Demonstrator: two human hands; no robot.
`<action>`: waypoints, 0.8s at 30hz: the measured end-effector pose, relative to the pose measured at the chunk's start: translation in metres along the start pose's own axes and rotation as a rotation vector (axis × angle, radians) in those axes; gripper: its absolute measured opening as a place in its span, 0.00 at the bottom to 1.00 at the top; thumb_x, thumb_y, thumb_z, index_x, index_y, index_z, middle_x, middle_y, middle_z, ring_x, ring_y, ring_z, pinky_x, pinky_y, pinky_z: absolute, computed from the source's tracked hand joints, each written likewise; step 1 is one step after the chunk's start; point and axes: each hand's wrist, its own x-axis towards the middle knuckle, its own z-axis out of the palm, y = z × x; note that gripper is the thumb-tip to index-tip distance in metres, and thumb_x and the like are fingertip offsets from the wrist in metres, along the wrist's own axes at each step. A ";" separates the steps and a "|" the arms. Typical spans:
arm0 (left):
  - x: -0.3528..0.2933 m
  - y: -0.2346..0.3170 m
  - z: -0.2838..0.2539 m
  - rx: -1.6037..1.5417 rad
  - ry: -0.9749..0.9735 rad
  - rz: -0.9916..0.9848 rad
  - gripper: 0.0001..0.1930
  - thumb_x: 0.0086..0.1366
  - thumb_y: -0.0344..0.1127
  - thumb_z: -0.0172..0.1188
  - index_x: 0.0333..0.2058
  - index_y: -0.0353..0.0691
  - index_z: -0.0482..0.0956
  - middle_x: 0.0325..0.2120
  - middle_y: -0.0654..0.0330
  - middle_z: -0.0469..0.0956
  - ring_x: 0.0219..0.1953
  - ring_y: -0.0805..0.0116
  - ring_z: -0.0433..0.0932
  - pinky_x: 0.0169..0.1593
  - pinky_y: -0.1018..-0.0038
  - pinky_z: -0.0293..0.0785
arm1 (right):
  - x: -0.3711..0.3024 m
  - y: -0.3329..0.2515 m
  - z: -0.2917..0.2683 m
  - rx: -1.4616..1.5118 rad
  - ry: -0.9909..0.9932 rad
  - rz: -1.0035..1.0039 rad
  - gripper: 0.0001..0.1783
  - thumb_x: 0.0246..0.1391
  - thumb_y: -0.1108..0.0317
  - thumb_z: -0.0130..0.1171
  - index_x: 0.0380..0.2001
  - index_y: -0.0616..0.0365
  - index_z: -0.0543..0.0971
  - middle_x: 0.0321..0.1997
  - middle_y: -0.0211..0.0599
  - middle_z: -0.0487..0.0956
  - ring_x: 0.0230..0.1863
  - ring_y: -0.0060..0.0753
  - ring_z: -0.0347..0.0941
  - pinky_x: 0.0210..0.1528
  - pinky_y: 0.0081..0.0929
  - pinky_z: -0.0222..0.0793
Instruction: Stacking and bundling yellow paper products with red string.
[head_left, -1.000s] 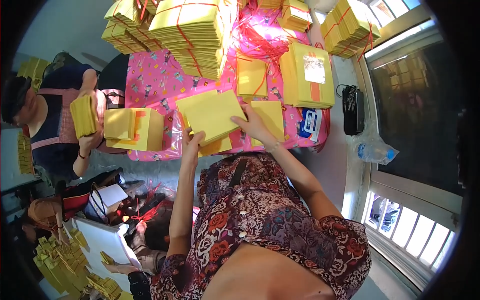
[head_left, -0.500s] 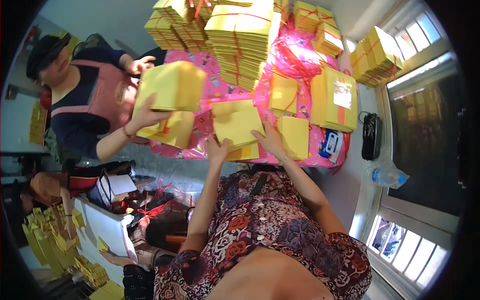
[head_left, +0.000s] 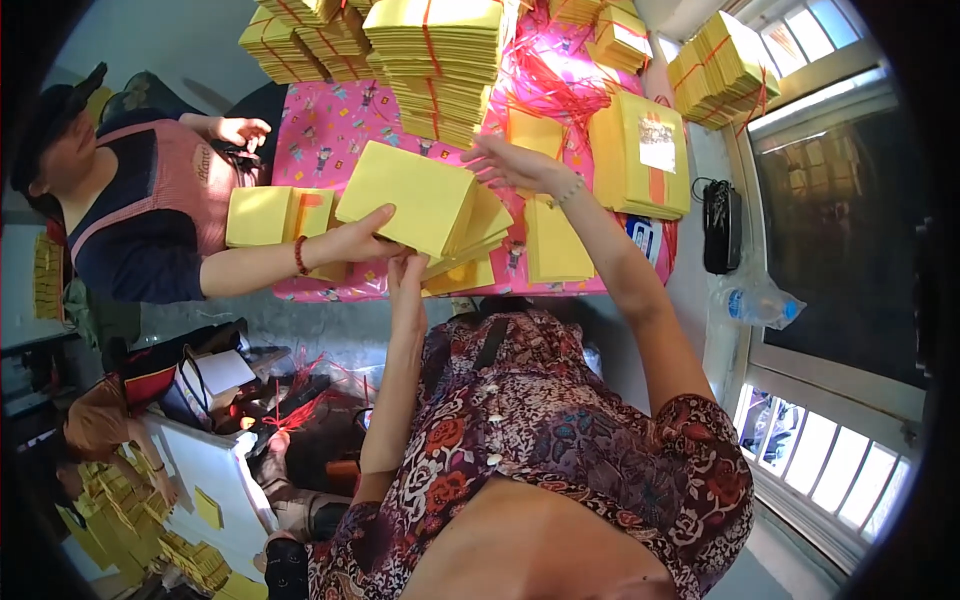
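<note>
A thick stack of yellow paper (head_left: 412,195) is held tilted over the table, above more loose yellow paper (head_left: 484,228). A co-worker's hand (head_left: 365,237) grips its left near edge, thumb on top. Beside that hand, my left hand (head_left: 404,292) has its fingers pressed together at the stack's near edge; the fingertips are partly hidden. My right hand (head_left: 522,166) is raised by the stack's far right corner, fingers spread and holding nothing. Just right of the stack lies a flat yellow pile (head_left: 557,243).
A pink patterned cloth (head_left: 305,135) covers the table. Tall red-tied yellow bundles (head_left: 435,60) stand at the back, near loose red ribbon (head_left: 555,85). A large yellow block (head_left: 635,150) sits at right. Another yellow pile (head_left: 262,216) lies before the co-worker. A bottle (head_left: 762,304) is on the sill.
The co-worker's stack has moved right, over the paper in front of me. My left hand has shifted slightly left to its edge; my right hand has lifted away and up.
</note>
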 end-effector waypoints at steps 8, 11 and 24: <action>-0.006 0.012 -0.016 -0.295 -0.112 -0.239 0.08 0.60 0.44 0.57 0.34 0.49 0.75 0.33 0.69 0.72 0.37 0.72 0.69 0.44 0.71 0.62 | 0.012 -0.031 0.051 -0.697 -0.083 0.100 0.57 0.43 0.19 0.47 0.65 0.52 0.65 0.63 0.38 0.68 0.56 0.35 0.65 0.53 0.33 0.66; -0.013 0.027 -0.001 -0.555 -0.104 -0.315 0.07 0.59 0.41 0.59 0.34 0.49 0.74 0.29 0.71 0.70 0.34 0.75 0.67 0.42 0.71 0.62 | 0.023 -0.018 0.044 -0.685 -0.099 0.080 0.50 0.45 0.24 0.50 0.59 0.54 0.71 0.56 0.35 0.73 0.49 0.30 0.68 0.47 0.29 0.68; -0.056 -0.030 0.002 0.320 -0.010 0.250 0.18 0.53 0.24 0.55 0.44 0.41 0.71 0.33 0.63 0.69 0.36 0.69 0.68 0.37 0.75 0.65 | 0.025 0.017 0.054 -0.145 -0.106 -0.032 0.22 0.53 0.46 0.61 0.39 0.54 0.80 0.38 0.23 0.78 0.39 0.15 0.71 0.39 0.20 0.70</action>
